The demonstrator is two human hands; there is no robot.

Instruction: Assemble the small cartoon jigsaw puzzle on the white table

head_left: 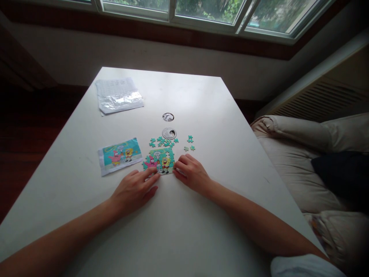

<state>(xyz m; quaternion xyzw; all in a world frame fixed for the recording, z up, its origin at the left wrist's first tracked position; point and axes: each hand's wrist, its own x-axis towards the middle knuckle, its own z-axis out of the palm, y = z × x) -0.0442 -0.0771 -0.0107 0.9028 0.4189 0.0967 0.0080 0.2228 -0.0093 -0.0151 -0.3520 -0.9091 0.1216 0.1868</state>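
A partly joined jigsaw puzzle [165,163] with cartoon figures lies on the white table [219,234]. My left hand [137,187] rests at its lower left edge, fingers stretched over the bottom pieces. At the right edge, my right hand [190,171] has its fingers bent together against the border, pinching something too small and hidden to make out. Loose green puzzle pieces [164,142] lie just beyond the joined part. A few more loose pieces [190,139] are off to the right. Left of the puzzle is a printed picture sheet [120,156] showing the same figures.
A clear plastic bag with paper [119,96] lies at the table's far left. A round table hole [168,117] and a round cover [169,133] are behind the pieces. A beige sofa [305,169] stands on the right, and windows [207,11] are beyond.
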